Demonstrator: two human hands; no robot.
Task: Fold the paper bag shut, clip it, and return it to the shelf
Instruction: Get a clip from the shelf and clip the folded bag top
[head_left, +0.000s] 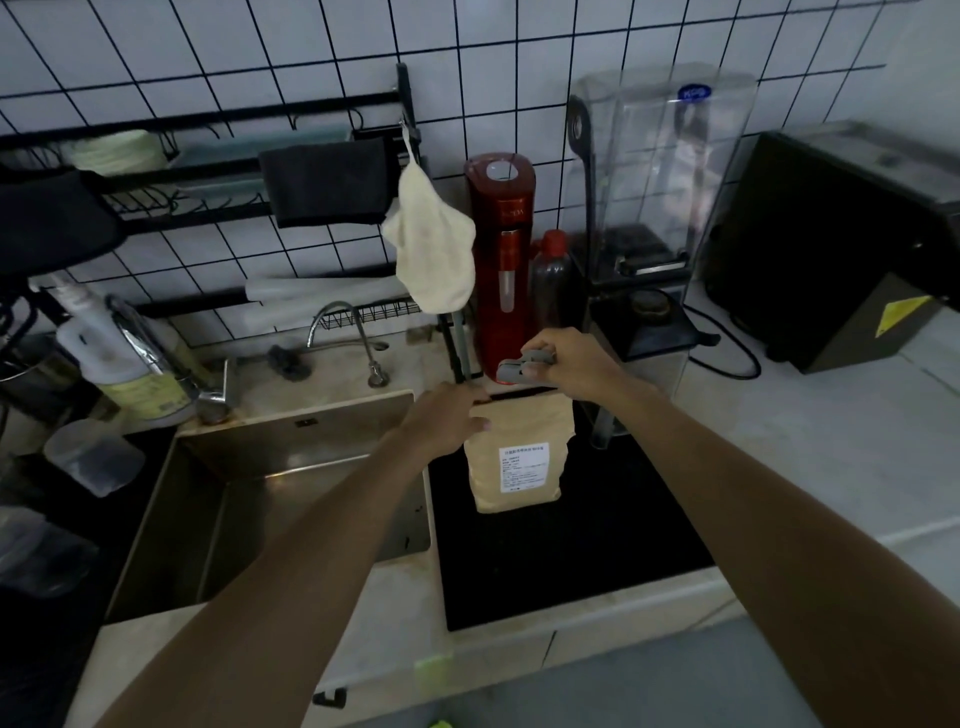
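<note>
A tan paper bag (519, 457) with a white label stands upright on the black cooktop (561, 561). My left hand (447, 415) grips the bag's folded top at its left corner. My right hand (566, 364) holds a grey clip (522, 366) just above the bag's top edge, jaws pointing left. Whether the clip touches the fold cannot be told. A black wire shelf (208, 171) hangs on the tiled wall at the upper left.
A steel sink (291, 467) with a tap lies left of the cooktop. Behind the bag stand a red appliance (501, 249), a dark bottle (550, 275) and a blender in a clear housing (660, 182). A cream cloth (434, 249) hangs above. A black machine (831, 244) sits far right.
</note>
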